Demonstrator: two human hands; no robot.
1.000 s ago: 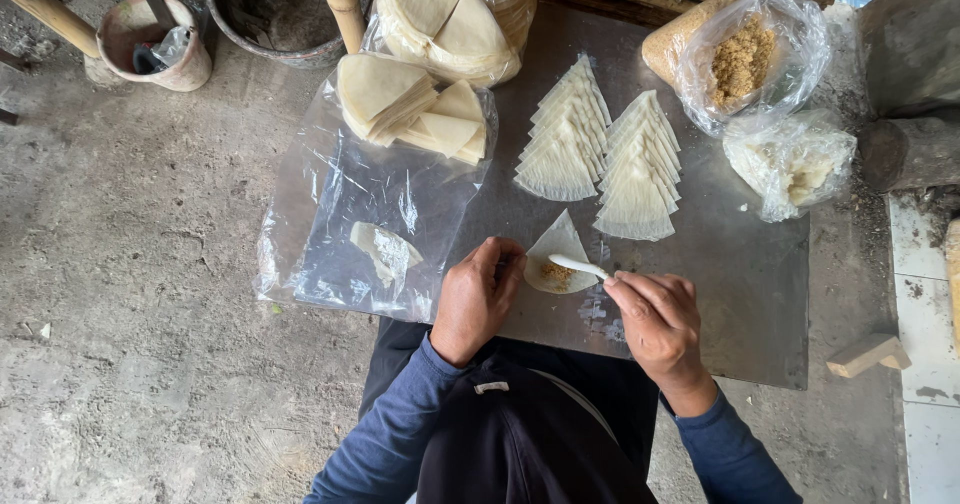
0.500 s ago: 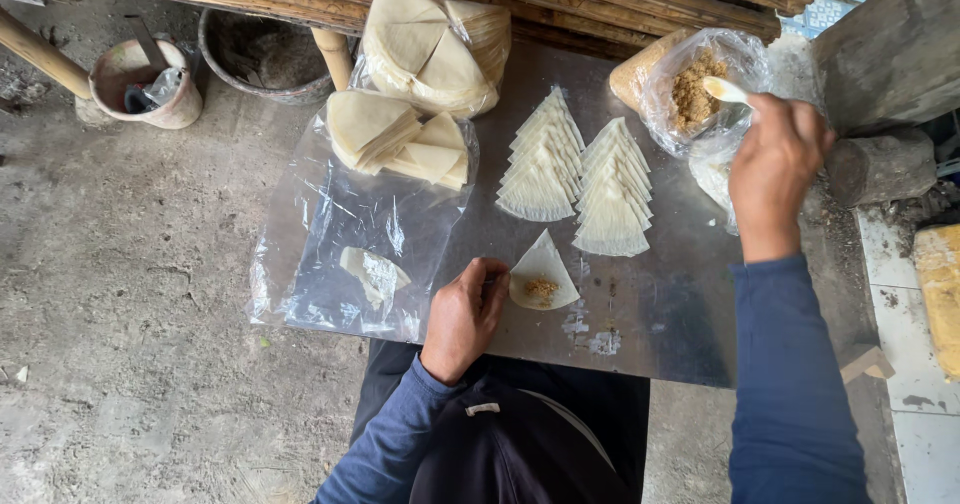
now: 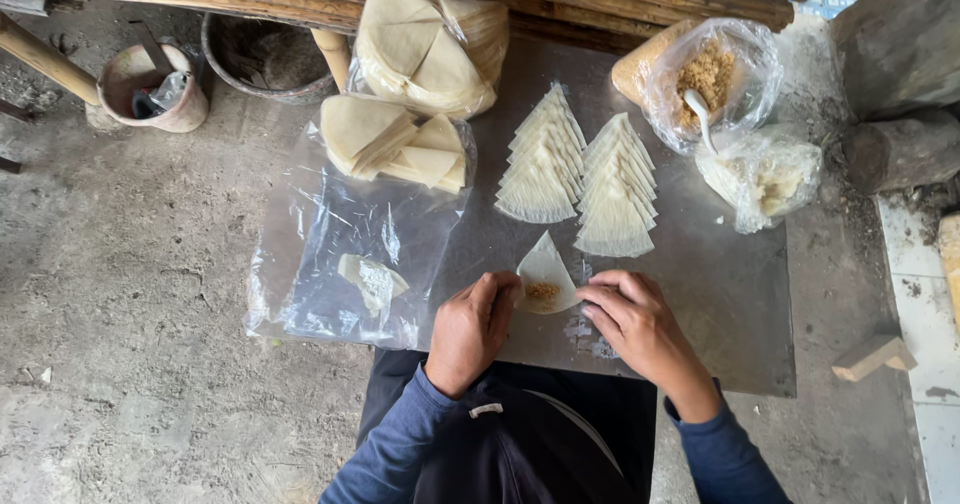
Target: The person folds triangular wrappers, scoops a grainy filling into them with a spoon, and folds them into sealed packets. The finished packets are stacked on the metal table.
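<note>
Your fingers on both sides pinch the wedge-shaped wrapper just below the middle of the frame: your left hand curls onto its left edge, your right hand closes narrowly on its right edge. A small mound of brown filling sits on the wrapper's wide end. It lies flat on the grey metal sheet. Just above it two fanned rows of cut wrappers lie side by side. At upper right a white spoon stands in the bag of filling, and a clear plastic sheet spreads at the left
</note>
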